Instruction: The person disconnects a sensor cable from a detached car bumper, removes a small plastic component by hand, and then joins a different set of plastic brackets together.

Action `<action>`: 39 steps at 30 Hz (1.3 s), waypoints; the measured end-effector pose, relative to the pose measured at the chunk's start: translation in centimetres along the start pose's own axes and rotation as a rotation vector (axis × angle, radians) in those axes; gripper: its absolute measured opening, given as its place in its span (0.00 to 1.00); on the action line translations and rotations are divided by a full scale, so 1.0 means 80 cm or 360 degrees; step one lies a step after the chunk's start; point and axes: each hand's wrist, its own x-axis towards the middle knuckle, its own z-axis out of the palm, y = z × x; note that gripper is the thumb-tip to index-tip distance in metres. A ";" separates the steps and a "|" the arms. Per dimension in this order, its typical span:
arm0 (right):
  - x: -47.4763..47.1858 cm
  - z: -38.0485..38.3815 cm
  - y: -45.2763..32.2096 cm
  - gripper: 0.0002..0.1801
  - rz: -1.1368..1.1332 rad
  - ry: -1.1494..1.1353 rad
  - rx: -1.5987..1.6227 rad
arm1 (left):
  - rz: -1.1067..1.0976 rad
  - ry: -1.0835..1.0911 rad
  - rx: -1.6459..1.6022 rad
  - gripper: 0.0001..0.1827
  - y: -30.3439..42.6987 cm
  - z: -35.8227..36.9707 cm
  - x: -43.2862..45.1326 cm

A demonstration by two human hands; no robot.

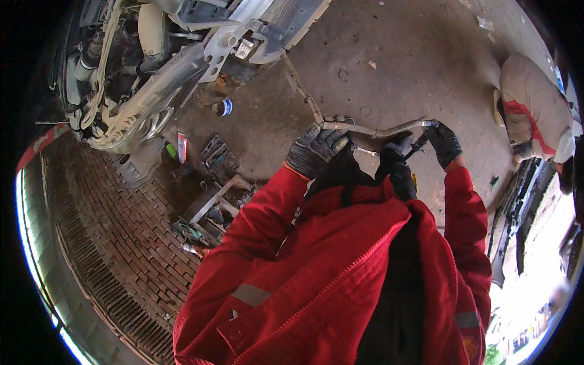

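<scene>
A long, bent tube or taped wiring harness (365, 131) runs from near the vehicle's front across the space before me. My left hand (315, 149), in a dark knit glove with an orange cuff, is closed around it at its bend. My right hand (441, 142), in a similar dark glove, grips its right end; a dark branch or connector hangs beside that hand. A combination wrench (366, 151) lies on the floor between my hands, near my dark shoe (398, 142).
The opened vehicle front (150, 91) stands at upper left. A blue-white can (223, 107), a red-white box (182, 148) and a metal frame with parts (214, 200) are on the left. Another person (531, 109) bends at the right, near dark panels (520, 205).
</scene>
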 end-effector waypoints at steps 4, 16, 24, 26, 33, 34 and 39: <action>-0.001 0.008 -0.016 0.08 -0.0023 -0.0063 -0.0084 | -0.0100 -0.0054 -0.0097 0.15 0.001 0.012 -0.007; -0.004 0.014 -0.018 0.11 -0.0111 0.0082 -0.0236 | -0.0958 -0.0190 -0.2570 0.14 0.034 0.126 -0.047; 0.002 0.048 -0.020 0.19 -0.0316 -0.0054 -0.0915 | -0.1368 -0.0757 -0.1890 0.19 0.029 0.091 -0.023; 0.001 0.072 -0.057 0.20 -0.0383 -0.0142 -0.0951 | -0.1868 -0.0189 -0.1534 0.21 0.068 0.172 -0.086; 0.025 0.126 -0.001 0.24 -0.0537 -0.0232 -0.1273 | -0.1014 0.0087 -0.1978 0.26 0.056 0.067 0.025; 0.027 0.134 0.002 0.25 -0.0540 -0.0230 -0.1285 | -0.0941 0.0177 -0.2021 0.26 0.072 0.069 0.042; 0.027 0.147 -0.049 0.24 -0.0333 -0.0509 -0.1261 | -0.0773 -0.0218 -0.2006 0.27 0.083 0.033 0.087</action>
